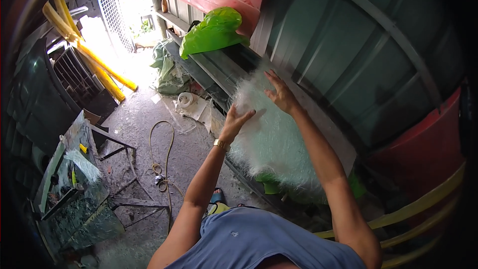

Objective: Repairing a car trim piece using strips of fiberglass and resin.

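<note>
A pale, whitish-green sheet of loose fibres, which looks like fibreglass mat (pixel 274 144), lies before me along a bench or ledge (pixel 333 132). Its edges are frayed, with stray strands sticking out. At the mat's left edge is my left hand (pixel 236 123), its thumb and fingers apart and a watch on the wrist. My right hand (pixel 282 94) is over the far part of the mat, fingers spread. Neither hand visibly grips the mat; whether the fingertips touch it I cannot tell. Bright green plastic (pixel 269 182) shows under the mat's near edge.
A green plastic bag (pixel 214 32) rests on the bench's far end. On the floor lie a cord (pixel 172 142) and a roll of white tape (pixel 184 100). To the left stand a cluttered work table (pixel 89 214) and yellow poles (pixel 94 62). Metal sheeting (pixel 358 45) rises on the right.
</note>
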Available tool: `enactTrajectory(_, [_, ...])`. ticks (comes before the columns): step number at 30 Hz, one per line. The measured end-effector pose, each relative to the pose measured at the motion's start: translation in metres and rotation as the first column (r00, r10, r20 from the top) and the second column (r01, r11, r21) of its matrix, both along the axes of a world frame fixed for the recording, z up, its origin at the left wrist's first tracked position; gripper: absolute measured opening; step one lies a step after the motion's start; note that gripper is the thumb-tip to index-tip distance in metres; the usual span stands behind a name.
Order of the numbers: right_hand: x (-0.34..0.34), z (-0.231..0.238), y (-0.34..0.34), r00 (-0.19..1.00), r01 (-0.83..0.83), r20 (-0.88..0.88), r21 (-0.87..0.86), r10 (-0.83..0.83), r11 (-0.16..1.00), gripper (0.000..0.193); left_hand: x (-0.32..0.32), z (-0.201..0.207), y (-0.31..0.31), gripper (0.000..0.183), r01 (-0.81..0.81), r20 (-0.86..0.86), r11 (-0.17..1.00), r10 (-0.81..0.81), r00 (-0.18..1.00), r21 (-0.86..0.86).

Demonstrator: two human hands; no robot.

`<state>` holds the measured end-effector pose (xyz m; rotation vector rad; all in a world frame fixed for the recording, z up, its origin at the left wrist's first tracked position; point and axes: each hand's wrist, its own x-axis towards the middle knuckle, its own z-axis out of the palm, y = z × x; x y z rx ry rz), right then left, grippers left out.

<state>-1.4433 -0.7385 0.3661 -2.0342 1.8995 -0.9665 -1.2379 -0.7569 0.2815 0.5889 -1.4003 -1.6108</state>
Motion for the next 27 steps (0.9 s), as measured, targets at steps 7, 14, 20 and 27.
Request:
enactTrajectory(7, [0.081,0.057,-0.018,0.438,-0.580,-0.708,0.247,0.553,0.776,0.052,-0.005,-0.023,0.020,0.028,-0.086,-0.071,0.991,0.079,0.994,-0.100])
enactTrajectory(14, [0.062,0.051,-0.054,0.295,-0.464,-0.709,0.480,0.641,0.744,0.020,-0.029,-0.038,0.017,0.042,-0.139,0.354,0.989,0.146,0.924,-0.044])
enactTrajectory(20, [-0.006,0.026,-0.089,0.805,-0.343,-0.498,0.053,0.323,0.938,0.026,-0.035,0.001,0.038,0.040,-0.260,0.209,0.914,0.332,0.920,-0.311])
enactTrajectory(27, [-0.037,0.012,-0.091,0.885,0.177,0.453,-0.124,-0.102,0.976,0.031,-0.029,-0.022,0.011,0.048,-0.324,0.208,0.907,0.383,0.900,-0.268])
